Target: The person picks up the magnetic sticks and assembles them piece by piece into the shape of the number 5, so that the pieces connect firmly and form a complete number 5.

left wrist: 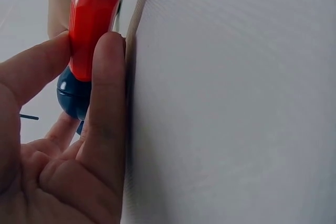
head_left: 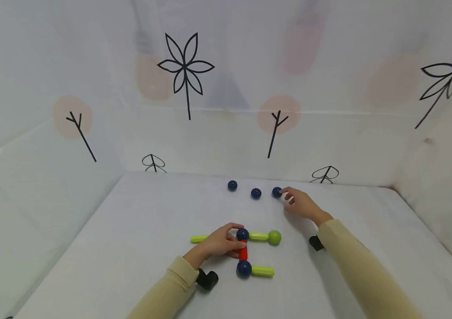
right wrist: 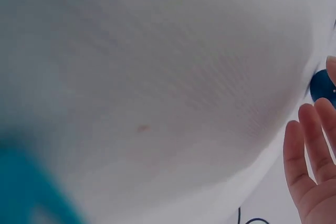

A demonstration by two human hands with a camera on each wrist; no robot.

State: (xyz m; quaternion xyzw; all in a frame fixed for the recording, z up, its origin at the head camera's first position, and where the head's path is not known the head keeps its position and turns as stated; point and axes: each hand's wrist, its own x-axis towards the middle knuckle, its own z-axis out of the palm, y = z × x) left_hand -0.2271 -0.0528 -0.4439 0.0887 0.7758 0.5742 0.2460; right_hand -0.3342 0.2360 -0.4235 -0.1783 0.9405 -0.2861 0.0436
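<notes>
My left hand [head_left: 219, 243] pinches a red rod [head_left: 243, 254] between thumb and a finger. In the left wrist view the red rod [left wrist: 92, 32] joins two dark blue balls. Seen from the head, one dark blue ball [head_left: 243, 234] is at its far end and another [head_left: 244, 268] at its near end. Yellow-green rods [head_left: 259, 236] [head_left: 263, 270] stick out to the right from these balls; the farther rod ends in a green ball [head_left: 274, 237]. My right hand [head_left: 302, 204] reaches a loose blue ball [head_left: 276, 192], its fingers fairly straight in the right wrist view; contact is unclear.
Two more loose blue balls [head_left: 232, 185] [head_left: 255, 193] lie at the back of the white table [head_left: 138, 230]. Left of my left hand another yellow-green rod [head_left: 199, 239] shows, its inner end hidden. A patterned cloth wall [head_left: 226, 141] rises behind the table.
</notes>
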